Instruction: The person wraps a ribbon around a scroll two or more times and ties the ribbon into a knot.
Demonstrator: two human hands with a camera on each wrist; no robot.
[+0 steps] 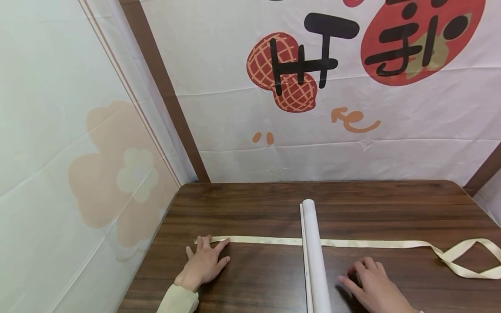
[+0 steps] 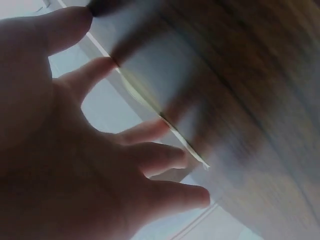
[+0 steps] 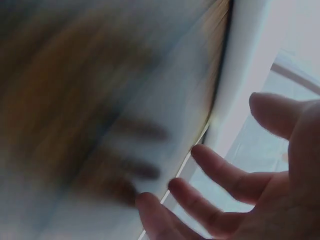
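A cream ribbon (image 1: 364,243) stretches across the brown wooden table and passes under a long white roll (image 1: 316,256), which looks like rolled paper with a loose edge along its left side. My left hand (image 1: 202,264) spreads its fingers at the ribbon's left end. In the left wrist view, fingertips (image 2: 111,62) touch the ribbon (image 2: 135,92), which bows slightly between them. To the right of the roll, my right hand (image 1: 369,282) hovers low with loosely bent fingers and holds nothing. The right wrist view puts its thumb beside the white roll (image 3: 240,75).
At the right, the ribbon twists into a loose loop (image 1: 462,274). The table (image 1: 250,204) has its far edge against a white printed cloth (image 1: 219,108). Another pale cloth (image 1: 47,174) hangs along the left side.
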